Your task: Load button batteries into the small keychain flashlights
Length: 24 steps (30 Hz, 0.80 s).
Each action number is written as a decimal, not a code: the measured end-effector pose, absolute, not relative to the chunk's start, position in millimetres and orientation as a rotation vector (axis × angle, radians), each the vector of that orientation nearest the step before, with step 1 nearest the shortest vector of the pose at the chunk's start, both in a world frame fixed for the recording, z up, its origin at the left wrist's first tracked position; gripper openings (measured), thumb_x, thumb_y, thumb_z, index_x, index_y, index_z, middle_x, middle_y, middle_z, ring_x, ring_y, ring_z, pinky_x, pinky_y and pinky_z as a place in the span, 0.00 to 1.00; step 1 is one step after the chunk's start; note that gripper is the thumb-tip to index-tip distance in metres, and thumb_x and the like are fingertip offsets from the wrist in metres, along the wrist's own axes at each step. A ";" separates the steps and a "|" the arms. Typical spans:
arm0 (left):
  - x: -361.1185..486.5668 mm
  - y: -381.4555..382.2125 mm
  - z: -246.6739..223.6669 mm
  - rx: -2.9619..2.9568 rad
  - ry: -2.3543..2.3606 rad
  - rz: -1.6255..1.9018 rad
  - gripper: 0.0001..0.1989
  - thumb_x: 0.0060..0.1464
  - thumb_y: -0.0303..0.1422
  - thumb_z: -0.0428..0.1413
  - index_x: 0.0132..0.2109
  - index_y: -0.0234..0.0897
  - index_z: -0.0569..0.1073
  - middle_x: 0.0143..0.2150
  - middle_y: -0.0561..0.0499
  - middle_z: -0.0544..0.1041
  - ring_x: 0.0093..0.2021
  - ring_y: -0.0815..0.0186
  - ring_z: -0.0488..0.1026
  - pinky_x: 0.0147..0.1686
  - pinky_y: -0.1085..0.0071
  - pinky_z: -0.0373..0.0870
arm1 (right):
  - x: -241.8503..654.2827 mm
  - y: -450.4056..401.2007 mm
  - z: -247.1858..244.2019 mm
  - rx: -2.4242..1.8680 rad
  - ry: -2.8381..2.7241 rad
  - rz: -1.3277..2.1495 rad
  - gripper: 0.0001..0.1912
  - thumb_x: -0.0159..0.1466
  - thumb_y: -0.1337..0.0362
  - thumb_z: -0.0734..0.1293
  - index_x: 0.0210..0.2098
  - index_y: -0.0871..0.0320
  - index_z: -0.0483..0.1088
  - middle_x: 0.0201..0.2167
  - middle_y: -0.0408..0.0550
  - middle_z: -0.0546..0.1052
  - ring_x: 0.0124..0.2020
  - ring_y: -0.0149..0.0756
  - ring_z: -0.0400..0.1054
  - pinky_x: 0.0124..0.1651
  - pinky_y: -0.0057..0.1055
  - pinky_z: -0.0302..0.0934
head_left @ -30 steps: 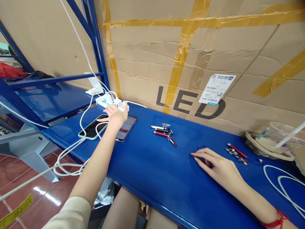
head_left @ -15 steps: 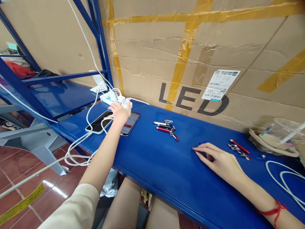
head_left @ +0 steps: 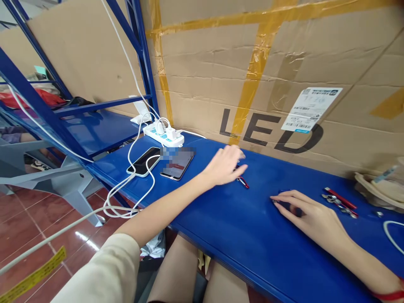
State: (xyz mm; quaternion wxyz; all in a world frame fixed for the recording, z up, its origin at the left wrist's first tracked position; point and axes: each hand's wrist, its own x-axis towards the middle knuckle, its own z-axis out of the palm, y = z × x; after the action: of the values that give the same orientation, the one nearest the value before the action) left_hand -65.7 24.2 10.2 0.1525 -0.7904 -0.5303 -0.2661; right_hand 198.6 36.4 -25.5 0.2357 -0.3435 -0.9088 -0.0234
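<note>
Red clip (head_left: 243, 182) peeks past left hand (head_left: 225, 166), fingers spread, right hand's (head_left: 318, 219) hold unclear.

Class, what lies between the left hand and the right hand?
The head view shows a red clip beside the left hand, then bare blue tabletop up to the right hand.

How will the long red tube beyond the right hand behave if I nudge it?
The red tube looks straight and stiff, so it should move without bending. Its shiny, slim, rounded body may slip or roll on the smooth blue tabletop. The silver pieces crowding its side would probably check a roll towards them.
</note>
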 end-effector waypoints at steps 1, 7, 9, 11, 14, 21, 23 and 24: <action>-58.5 22.3 6.4 -2.363 -1.443 -0.758 0.13 0.60 0.39 0.46 0.43 0.32 0.64 0.46 0.44 0.68 0.44 0.59 0.66 0.43 0.65 0.62 | 199.1 37.8 -26.9 -0.955 -2.486 -0.057 0.15 0.63 0.51 0.57 0.39 0.47 0.73 0.40 0.39 0.73 0.20 0.23 0.64 0.20 0.20 0.61; -33.6 18.6 -17.8 -2.582 -1.350 -0.701 0.11 0.59 0.37 0.46 0.40 0.33 0.65 0.39 0.46 0.69 0.41 0.60 0.65 0.41 0.67 0.62 | 198.5 44.5 -31.6 -1.007 -2.469 0.055 0.16 0.62 0.51 0.58 0.35 0.50 0.74 0.39 0.42 0.73 0.21 0.25 0.64 0.21 0.24 0.61; -31.5 19.0 -21.2 -2.568 -1.370 -0.678 0.12 0.60 0.38 0.45 0.39 0.32 0.65 0.39 0.46 0.69 0.41 0.59 0.65 0.40 0.67 0.62 | 197.0 44.8 -31.7 -1.012 -2.458 0.090 0.15 0.62 0.51 0.59 0.35 0.51 0.74 0.39 0.43 0.73 0.22 0.26 0.65 0.23 0.25 0.62; -30.8 19.3 -23.0 -2.536 -1.387 -0.679 0.13 0.59 0.39 0.46 0.39 0.31 0.66 0.39 0.45 0.69 0.42 0.59 0.65 0.41 0.66 0.62 | 194.4 44.0 -30.9 -1.021 -2.433 0.104 0.16 0.62 0.51 0.59 0.35 0.52 0.73 0.38 0.45 0.73 0.22 0.27 0.65 0.23 0.26 0.62; -29.6 19.7 -25.5 -2.487 -1.361 -0.679 0.13 0.57 0.38 0.47 0.39 0.31 0.67 0.39 0.44 0.69 0.42 0.58 0.65 0.41 0.65 0.62 | 188.5 41.9 -27.8 -1.043 -2.400 0.125 0.17 0.62 0.51 0.59 0.35 0.53 0.74 0.37 0.47 0.74 0.22 0.28 0.64 0.24 0.27 0.62; -22.7 31.6 -29.1 -2.429 -1.348 -0.645 0.11 0.52 0.31 0.48 0.40 0.29 0.68 0.39 0.42 0.69 0.44 0.57 0.64 0.41 0.64 0.60 | 170.7 49.0 -27.1 -1.024 -2.346 0.122 0.19 0.61 0.49 0.59 0.33 0.54 0.75 0.37 0.51 0.75 0.20 0.29 0.64 0.23 0.28 0.62; -21.9 35.3 -28.7 -2.431 -1.375 -0.660 0.10 0.52 0.31 0.48 0.40 0.29 0.68 0.40 0.42 0.69 0.44 0.57 0.64 0.42 0.64 0.60 | 162.9 54.4 -30.1 -1.019 -2.335 0.089 0.19 0.61 0.49 0.58 0.32 0.54 0.75 0.36 0.49 0.75 0.19 0.28 0.64 0.22 0.28 0.61; -22.0 36.5 -28.6 -2.431 -1.390 -0.681 0.10 0.52 0.31 0.48 0.39 0.30 0.67 0.39 0.43 0.69 0.44 0.57 0.64 0.42 0.64 0.60 | 158.3 56.9 -31.3 -1.023 -2.336 0.070 0.18 0.61 0.50 0.59 0.32 0.54 0.75 0.36 0.48 0.75 0.18 0.28 0.63 0.22 0.27 0.61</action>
State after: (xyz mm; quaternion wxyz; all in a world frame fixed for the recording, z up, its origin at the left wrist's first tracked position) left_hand -22.0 36.5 -28.6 0.1294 -0.8364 -0.4783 -0.2343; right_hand 158.3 56.9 -31.3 0.2911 -0.3835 -0.8761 0.0261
